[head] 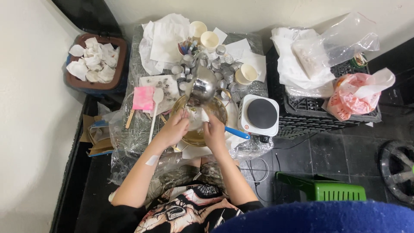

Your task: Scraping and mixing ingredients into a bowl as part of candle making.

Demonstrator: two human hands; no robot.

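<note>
Standing far left, a brown bin (95,64) heaped with used white tissues. Lying on the foil-covered worktop (142,129): a pink cloth (143,98) and a white spoon (155,110). Left hand (174,129) closed on the near rim of a brass pan (199,117); right hand (214,131) wiping inside with a white tissue (199,120), grip clamped on it. Pan interior seemingly half cleaned, residue remaining. Small tins (222,64) behind; hotplate (258,114) right, unused.

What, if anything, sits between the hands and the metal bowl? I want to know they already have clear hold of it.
Nothing visible does. The left hand rests on the near rim of the metal bowl, and the right hand reaches into it beside a white paper. A shiny steel pitcher stands behind the bowl, out of the way.
</note>
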